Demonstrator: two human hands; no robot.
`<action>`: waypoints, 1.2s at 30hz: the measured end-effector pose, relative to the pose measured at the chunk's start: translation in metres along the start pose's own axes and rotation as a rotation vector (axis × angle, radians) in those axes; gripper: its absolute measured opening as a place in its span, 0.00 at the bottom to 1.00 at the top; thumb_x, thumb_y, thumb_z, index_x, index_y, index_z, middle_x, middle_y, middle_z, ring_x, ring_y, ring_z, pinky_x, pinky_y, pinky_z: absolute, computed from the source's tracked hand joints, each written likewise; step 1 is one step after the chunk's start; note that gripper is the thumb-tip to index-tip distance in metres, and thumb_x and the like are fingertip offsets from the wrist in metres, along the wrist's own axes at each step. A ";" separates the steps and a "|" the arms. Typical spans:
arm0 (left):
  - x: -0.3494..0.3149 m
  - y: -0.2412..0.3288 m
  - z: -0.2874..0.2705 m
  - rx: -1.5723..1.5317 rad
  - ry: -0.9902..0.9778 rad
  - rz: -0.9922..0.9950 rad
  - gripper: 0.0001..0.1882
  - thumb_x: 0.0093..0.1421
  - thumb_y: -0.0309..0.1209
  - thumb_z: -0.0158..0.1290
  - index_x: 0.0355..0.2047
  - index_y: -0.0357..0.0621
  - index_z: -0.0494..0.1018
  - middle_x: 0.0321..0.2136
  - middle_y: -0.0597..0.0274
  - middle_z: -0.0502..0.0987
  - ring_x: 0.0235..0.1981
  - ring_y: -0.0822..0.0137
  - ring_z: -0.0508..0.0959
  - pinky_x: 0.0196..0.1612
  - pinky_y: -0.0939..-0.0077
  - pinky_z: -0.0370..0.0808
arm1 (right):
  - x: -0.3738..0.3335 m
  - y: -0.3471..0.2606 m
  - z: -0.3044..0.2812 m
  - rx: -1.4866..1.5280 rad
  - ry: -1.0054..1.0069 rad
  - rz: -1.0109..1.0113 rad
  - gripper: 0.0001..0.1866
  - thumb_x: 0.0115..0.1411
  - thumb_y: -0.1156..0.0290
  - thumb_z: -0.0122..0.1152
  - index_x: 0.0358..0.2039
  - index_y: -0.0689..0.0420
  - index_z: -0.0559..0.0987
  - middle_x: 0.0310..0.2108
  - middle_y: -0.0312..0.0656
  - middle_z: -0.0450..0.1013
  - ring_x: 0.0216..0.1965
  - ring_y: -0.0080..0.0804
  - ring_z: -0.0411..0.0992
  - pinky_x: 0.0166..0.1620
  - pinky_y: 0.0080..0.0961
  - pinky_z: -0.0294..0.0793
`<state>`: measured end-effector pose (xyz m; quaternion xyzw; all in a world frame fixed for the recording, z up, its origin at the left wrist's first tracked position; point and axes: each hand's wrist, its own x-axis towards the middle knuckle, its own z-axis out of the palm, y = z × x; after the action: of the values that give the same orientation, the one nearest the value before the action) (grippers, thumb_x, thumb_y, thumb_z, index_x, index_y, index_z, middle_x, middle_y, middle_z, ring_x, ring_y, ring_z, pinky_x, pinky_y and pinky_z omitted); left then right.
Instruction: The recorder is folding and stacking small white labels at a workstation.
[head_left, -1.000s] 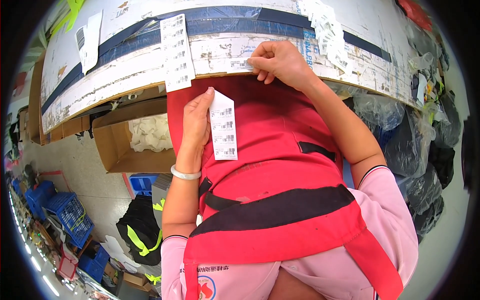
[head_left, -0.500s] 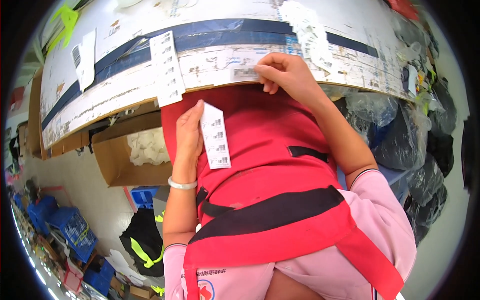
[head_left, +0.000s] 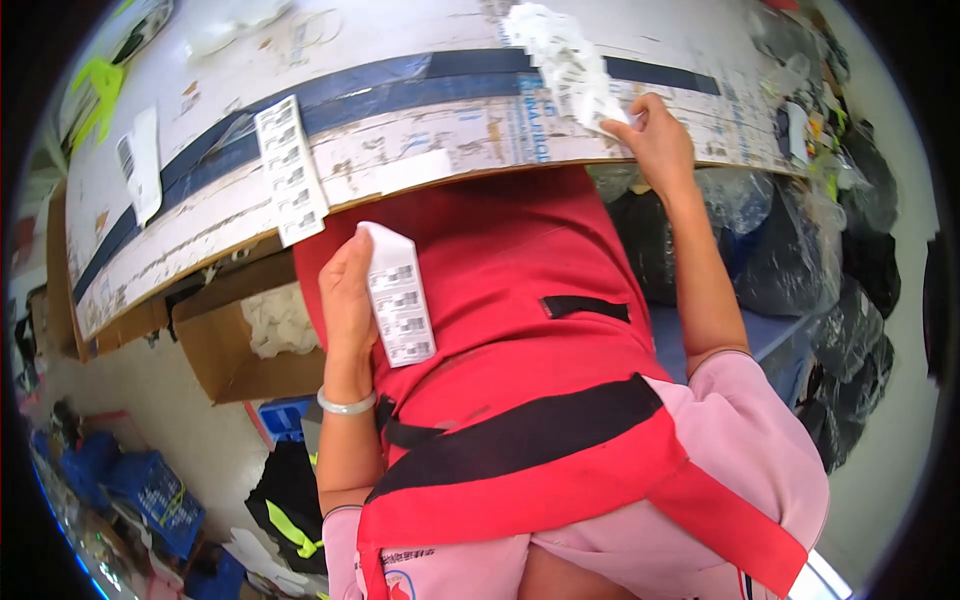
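My left hand is closed around a strip of white printed labels, holding it in front of my red apron. The strip's top end is folded over. At the table's near edge my right hand pinches the lower end of a heap of small white tags. Whether just one tag or several are between its fingertips is too small to tell. A plain white slip lies at the table edge, between both hands.
Another label strip overhangs the edge of the worn white table. Farther left lies a white tag beside neon-yellow material. An open cardboard box stands below, left. Filled plastic bags crowd the right side.
My right hand has moved right, from the slip at the table edge to the tag heap. The slip showed grey print before and looks plain now. My left hand still holds its strip.
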<state>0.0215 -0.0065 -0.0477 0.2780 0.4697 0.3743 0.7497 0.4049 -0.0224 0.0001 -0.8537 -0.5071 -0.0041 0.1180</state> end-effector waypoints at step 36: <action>0.003 0.011 -0.016 0.368 -0.328 0.019 0.12 0.61 0.30 0.55 0.40 0.33 0.78 0.32 0.65 0.80 0.33 0.78 0.76 0.37 0.83 0.73 | -0.081 -0.166 0.039 1.132 -0.736 -0.359 0.05 0.60 0.74 0.59 0.33 0.62 0.79 0.27 0.33 0.74 0.30 0.16 0.71 0.34 0.15 0.71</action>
<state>0.0045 0.0036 -0.0472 0.4711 0.3992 0.2393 0.7493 0.2173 -0.0087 -0.0157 -0.5100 -0.5713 0.5309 0.3628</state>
